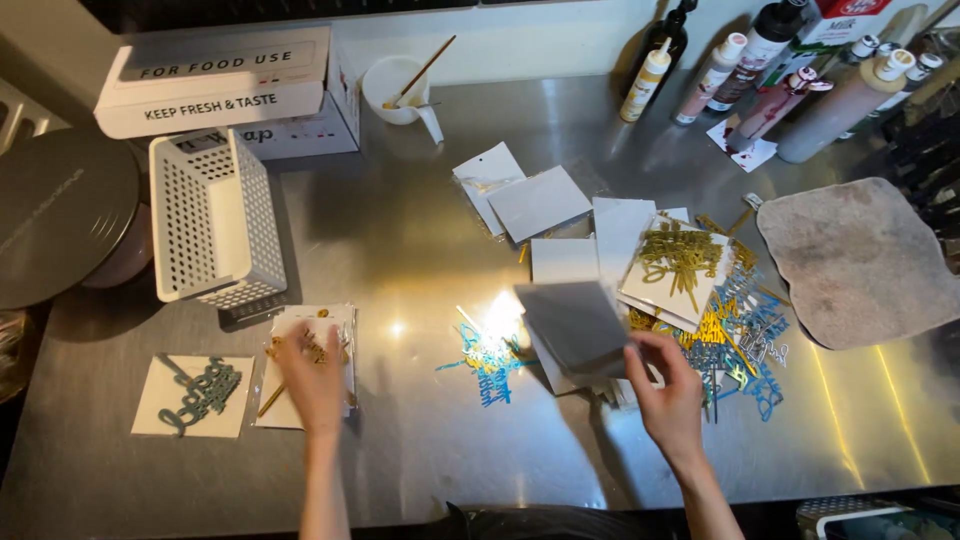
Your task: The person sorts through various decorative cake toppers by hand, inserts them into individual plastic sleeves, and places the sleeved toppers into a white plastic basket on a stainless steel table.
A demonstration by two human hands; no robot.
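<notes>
A grey card is pinched in the fingers of the right hand, lifted (slightly blurred) just above a stack of white cards on the steel surface. The left hand lies flat, fingers spread and holding nothing, on a gold cake topper atop a white card packet. A teal topper lies left of it; a white basket stands behind.

Your left hand rests on a card in front of the basket. Your right hand holds a card stack left of the topper pile; the cloth lies farther right, bottles behind.
</notes>
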